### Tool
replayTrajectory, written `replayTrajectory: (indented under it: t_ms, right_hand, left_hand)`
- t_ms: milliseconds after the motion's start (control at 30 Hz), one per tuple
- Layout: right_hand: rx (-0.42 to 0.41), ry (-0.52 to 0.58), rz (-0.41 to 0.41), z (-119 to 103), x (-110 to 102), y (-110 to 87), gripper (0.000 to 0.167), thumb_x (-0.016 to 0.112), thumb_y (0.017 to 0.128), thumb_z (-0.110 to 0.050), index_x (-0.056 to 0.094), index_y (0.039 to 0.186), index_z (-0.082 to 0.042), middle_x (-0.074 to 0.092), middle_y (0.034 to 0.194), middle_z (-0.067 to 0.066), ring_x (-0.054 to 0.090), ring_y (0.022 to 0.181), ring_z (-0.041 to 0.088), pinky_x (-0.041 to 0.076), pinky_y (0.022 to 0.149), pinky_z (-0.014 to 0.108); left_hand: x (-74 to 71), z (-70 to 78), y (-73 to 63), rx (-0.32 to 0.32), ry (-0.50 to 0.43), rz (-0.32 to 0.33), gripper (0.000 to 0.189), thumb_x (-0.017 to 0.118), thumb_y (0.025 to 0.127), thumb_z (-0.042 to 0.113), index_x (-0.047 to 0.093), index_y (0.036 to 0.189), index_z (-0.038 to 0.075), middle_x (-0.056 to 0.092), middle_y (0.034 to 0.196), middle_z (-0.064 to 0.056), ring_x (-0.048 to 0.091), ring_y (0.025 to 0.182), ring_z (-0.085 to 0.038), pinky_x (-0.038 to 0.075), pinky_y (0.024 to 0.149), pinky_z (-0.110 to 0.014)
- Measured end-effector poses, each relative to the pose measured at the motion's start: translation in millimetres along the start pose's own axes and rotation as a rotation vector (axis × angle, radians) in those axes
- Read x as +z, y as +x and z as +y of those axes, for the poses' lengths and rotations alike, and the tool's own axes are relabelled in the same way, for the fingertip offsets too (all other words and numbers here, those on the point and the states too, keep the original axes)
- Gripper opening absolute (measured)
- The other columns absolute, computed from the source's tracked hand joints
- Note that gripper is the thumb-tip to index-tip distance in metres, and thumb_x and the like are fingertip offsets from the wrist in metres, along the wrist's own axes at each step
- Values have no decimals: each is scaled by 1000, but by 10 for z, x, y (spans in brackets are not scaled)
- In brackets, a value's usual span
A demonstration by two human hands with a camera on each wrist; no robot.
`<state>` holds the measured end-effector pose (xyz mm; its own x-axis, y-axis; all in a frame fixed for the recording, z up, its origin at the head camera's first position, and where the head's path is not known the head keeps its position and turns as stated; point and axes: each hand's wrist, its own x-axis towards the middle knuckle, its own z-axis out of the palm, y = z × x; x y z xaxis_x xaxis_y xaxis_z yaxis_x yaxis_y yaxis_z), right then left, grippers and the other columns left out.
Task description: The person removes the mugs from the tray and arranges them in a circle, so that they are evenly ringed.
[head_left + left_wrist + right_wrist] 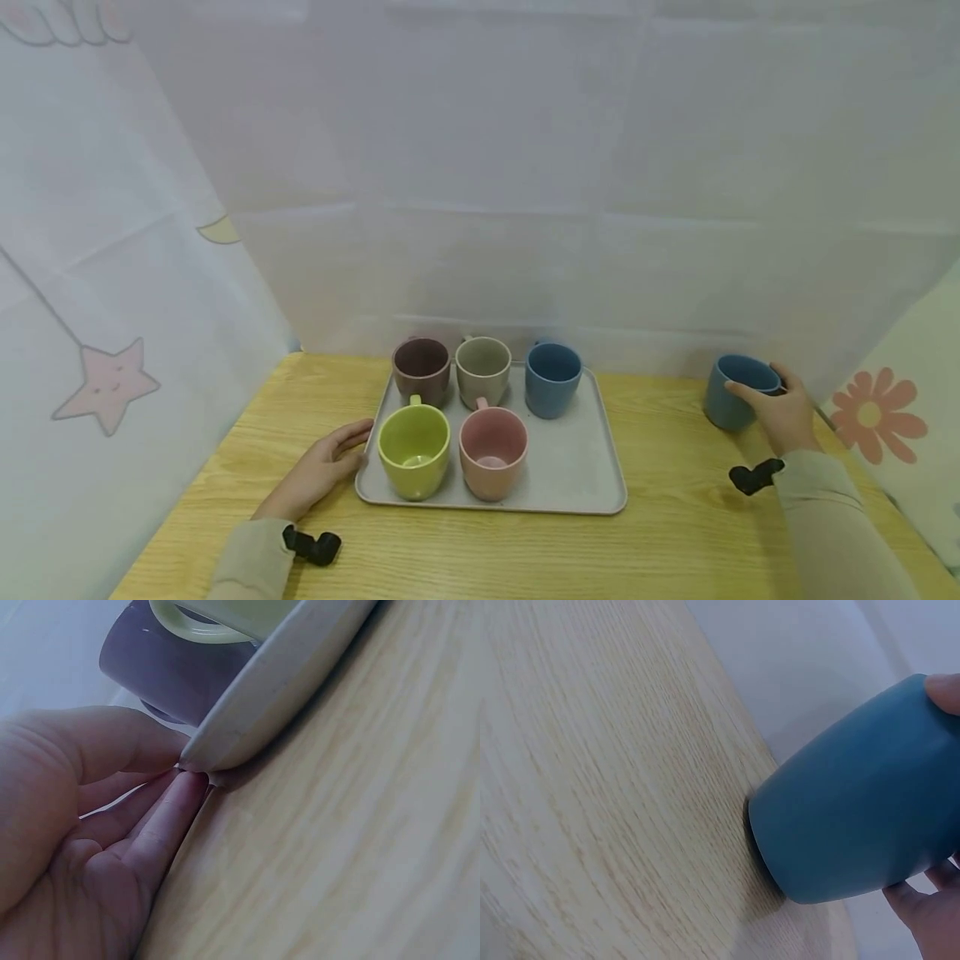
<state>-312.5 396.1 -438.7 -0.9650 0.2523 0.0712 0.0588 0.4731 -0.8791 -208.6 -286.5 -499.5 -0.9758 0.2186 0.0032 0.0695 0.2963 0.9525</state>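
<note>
At the far right of the table my right hand (782, 411) grips a blue mug (729, 407), thumb at the near side of its rim and fingers round the far side. The right wrist view shows this mug's base close over the wood, with a dark shadow along it. My left hand (318, 468) holds the left edge of a pale grey tray (573, 471), its fingertips pinching the rim in the left wrist view. On the tray stand a purple mug (422, 379), a grey mug (482, 375), another blue mug (552, 387), a yellow-green mug (415, 467) and a pink mug (492, 467).
The tray lies on a light wooden table (487, 554). White cloth (480, 208) hangs close behind the table's back edge, with printed cloth at both sides. Bare wood lies between the tray and the held mug.
</note>
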Motion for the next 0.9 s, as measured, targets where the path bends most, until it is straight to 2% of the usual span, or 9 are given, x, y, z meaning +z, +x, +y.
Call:
replayTrajectory:
  t_ms: [233, 333, 433, 500, 567, 633, 733, 833, 900]
  right_hand:
    - [3, 12, -24, 92, -76, -7, 99, 68, 96, -45, 5, 164, -10, 1, 166, 28, 21, 143, 54, 31, 109, 67]
    - [-16, 5, -56, 124, -106, -12, 98, 66, 97, -44, 3, 164, -9, -2, 166, 28, 19, 143, 57, 32, 106, 68]
    - [-42, -25, -80, 141, -120, -5, 97, 65, 98, -44, 4, 164, -9, 1, 166, 29, 24, 140, 55, 42, 98, 53]
    - [-62, -44, -103, 143, -139, 7, 96, 64, 99, -43, 2, 164, -10, 0, 166, 28, 23, 141, 54, 43, 92, 43]
    - [-75, -39, -125, 120, -155, 13, 95, 63, 100, -43, 0, 164, -12, -2, 166, 27, 19, 143, 54, 43, 94, 44]
    - [-79, -18, -120, 62, -164, 6, 94, 62, 101, -44, 0, 164, -14, -2, 167, 26, 14, 146, 54, 40, 103, 54]
    - [-66, 5, -46, -78, -166, -34, 87, 58, 102, -45, 5, 165, -15, 7, 167, 24, 15, 148, 50, 28, 111, 66]
    - [-70, -37, 89, -256, -150, -112, 76, 54, 103, -41, 18, 164, -12, 23, 164, 22, 27, 146, 44, 33, 111, 59]
    - [-85, -62, 175, -383, -121, -183, 68, 54, 103, -36, 29, 161, -12, 34, 159, 20, 37, 142, 37, 39, 110, 48]
  left_hand:
    - [25, -6, 24, -35, -24, 0, 60, 60, 103, 12, 34, 156, -1, 44, 153, -24, 35, 144, -38, 39, 100, -11]
    - [5, -6, 25, -21, -4, -2, 59, 59, 103, 11, 34, 156, -2, 44, 153, -25, 35, 144, -39, 39, 99, -11]
    - [-22, 0, 23, -1, 13, 5, 59, 59, 103, 11, 34, 155, -3, 44, 152, -26, 36, 143, -41, 38, 99, -10]
    - [-36, 4, 21, -2, 14, 8, 60, 59, 103, 12, 34, 155, -3, 44, 152, -26, 36, 144, -41, 38, 99, -10]
    - [-46, 1, 19, -15, 7, 11, 60, 59, 103, 13, 34, 156, -1, 45, 152, -24, 36, 144, -40, 38, 99, -10]
    - [-56, -7, 16, -28, 1, 10, 60, 60, 103, 13, 34, 156, 0, 45, 153, -23, 36, 144, -38, 38, 99, -10]
    - [-66, -16, 15, -40, -9, 11, 60, 60, 103, 13, 35, 156, 1, 45, 153, -22, 35, 144, -36, 37, 100, -11]
    - [-71, -18, 16, -41, -11, 13, 60, 60, 103, 14, 35, 156, 1, 45, 153, -22, 35, 145, -36, 38, 100, -10]
    - [-73, -14, 15, -45, -10, 13, 61, 60, 103, 14, 35, 156, 1, 45, 153, -22, 35, 145, -36, 38, 99, -10]
